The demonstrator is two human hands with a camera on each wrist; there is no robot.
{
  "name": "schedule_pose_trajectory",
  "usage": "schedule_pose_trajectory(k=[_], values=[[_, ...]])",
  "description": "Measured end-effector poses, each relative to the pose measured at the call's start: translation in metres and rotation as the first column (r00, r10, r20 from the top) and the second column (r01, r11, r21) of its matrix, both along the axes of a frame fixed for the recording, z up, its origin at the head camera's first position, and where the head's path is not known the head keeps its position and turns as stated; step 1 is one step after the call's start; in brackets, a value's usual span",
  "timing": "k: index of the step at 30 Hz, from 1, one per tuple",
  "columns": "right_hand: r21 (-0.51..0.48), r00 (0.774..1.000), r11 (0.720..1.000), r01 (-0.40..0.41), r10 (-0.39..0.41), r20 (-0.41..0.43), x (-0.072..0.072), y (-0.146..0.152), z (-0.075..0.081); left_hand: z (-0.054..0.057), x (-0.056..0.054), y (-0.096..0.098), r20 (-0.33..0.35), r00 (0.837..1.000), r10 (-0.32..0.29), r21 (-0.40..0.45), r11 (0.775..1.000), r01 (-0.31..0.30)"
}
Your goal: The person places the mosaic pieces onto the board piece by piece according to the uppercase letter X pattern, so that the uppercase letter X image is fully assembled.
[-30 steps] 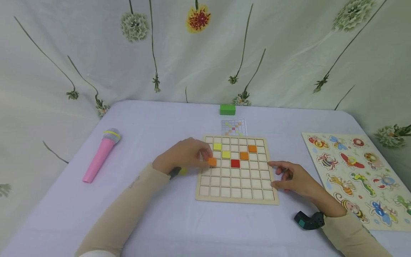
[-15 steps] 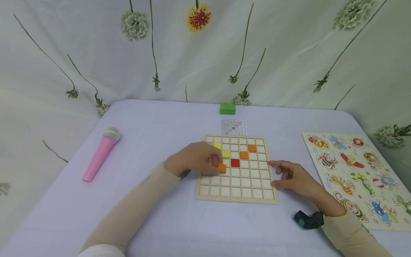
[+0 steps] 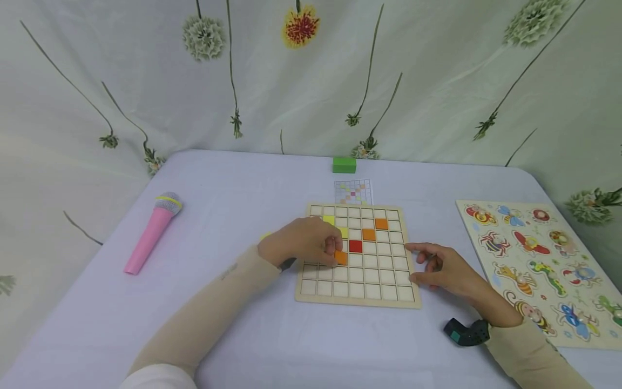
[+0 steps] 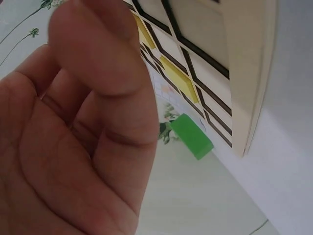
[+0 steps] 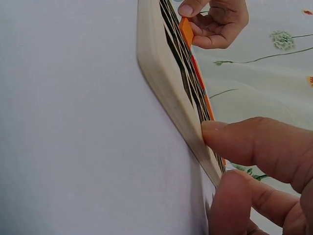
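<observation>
My left hand [image 3: 311,240] pinches an orange square tile [image 3: 342,257] over the wooden grid board [image 3: 357,303], left of centre. The right wrist view shows that tile [image 5: 187,33] tilted against the board's surface; in the left wrist view the fingers hide it. A red tile [image 3: 356,246] lies in the grid just up and right of it. Two yellow tiles [image 3: 329,220] and two more orange tiles [image 3: 369,234] form diagonals farther back. My right hand [image 3: 449,270] touches the board's right edge with thumb and index fingertips, which are spread apart.
Behind the board lie a printed grid card [image 3: 353,192] and a green block [image 3: 344,165]. A pink toy microphone [image 3: 153,232] is at the left, an insect picture board [image 3: 539,270] at the right. Something yellow [image 3: 264,236] shows partly behind my left wrist.
My left hand has carried the orange tile rightward and slightly toward me, from the grid's left side to a square below-left of the red tile. The right hand stays at the edge.
</observation>
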State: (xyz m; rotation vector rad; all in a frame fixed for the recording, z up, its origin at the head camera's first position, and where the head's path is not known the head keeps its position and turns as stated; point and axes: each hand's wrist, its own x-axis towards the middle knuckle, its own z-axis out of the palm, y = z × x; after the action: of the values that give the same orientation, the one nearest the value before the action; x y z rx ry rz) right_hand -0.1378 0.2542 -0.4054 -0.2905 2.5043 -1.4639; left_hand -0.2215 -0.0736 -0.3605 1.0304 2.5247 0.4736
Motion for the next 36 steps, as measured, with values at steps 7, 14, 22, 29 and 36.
schedule_pose_trajectory(k=[7, 14, 22, 29, 36], values=[[0.005, 1.000, 1.000, 0.004, -0.004, 0.000, 0.000, 0.000, 0.000, -0.002, 0.001, 0.003, 0.017, 1.000, 0.014, -0.028, 1.000, -0.014], [0.022, 1.000, 1.000, 0.010, -0.010, 0.006, 0.000, 0.000, 0.001, 0.001, 0.003, 0.003, 0.037, 0.999, 0.025, -0.026, 0.999, -0.024], [0.004, 1.000, 1.000, 0.006, -0.006, 0.006, 0.000, -0.001, 0.000, 0.003, 0.002, -0.015, 0.092, 0.992, 0.083, -0.006, 0.997, -0.083], [0.018, 1.000, 1.000, 0.007, -0.007, 0.004, 0.000, 0.000, 0.000, 0.009, -0.006, -0.046, 0.114, 0.991, 0.068, 0.112, 0.990, -0.081], [0.021, 1.000, 1.000, 0.007, -0.008, 0.010, 0.000, 0.000, 0.000, 0.013, -0.024, -0.088, 0.134, 0.982, 0.130, 0.162, 0.975, -0.151]])
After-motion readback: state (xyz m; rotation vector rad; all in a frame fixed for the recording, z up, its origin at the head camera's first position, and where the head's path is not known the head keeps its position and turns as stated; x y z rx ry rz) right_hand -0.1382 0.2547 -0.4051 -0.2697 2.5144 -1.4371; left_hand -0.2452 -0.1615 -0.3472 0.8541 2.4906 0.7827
